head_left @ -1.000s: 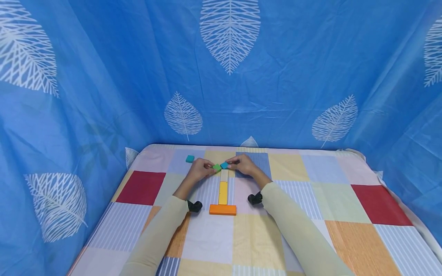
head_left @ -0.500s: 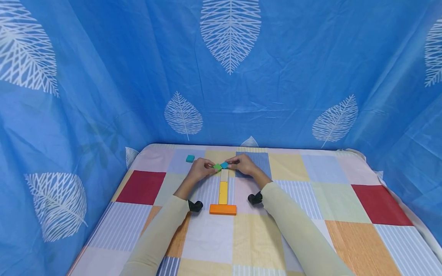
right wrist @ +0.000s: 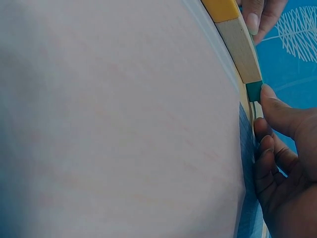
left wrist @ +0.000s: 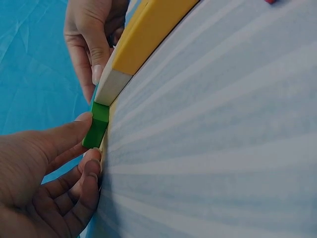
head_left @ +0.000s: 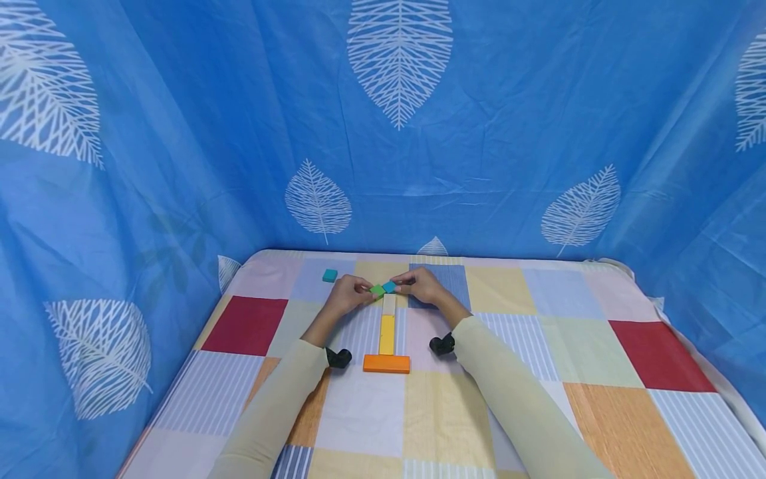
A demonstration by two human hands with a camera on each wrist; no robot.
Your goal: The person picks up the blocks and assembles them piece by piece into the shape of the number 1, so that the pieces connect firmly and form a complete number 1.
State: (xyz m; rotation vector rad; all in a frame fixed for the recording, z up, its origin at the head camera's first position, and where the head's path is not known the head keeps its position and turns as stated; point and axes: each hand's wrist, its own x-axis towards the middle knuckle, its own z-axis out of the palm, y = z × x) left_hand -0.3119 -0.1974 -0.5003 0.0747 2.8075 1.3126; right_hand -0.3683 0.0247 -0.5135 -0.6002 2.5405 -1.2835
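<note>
On the patchwork cloth a cream block (head_left: 389, 304), a yellow block (head_left: 386, 334) and an orange block (head_left: 385, 363) lie in a T shape. At the cream block's far end my left hand (head_left: 346, 295) pinches a small green block (head_left: 376, 291) (left wrist: 95, 127) between thumb and fingers. My right hand (head_left: 423, 287) pinches a small teal block (head_left: 389, 287) (right wrist: 254, 91) just right of it. Both small blocks sit side by side, touching the cream block's (left wrist: 111, 84) (right wrist: 240, 44) end.
Another teal block (head_left: 329, 275) lies alone at the far left of the cloth. Blue leaf-print curtains (head_left: 395, 133) close in the back and both sides. The checked cloth (head_left: 538, 346) stretches wide to the right and toward me.
</note>
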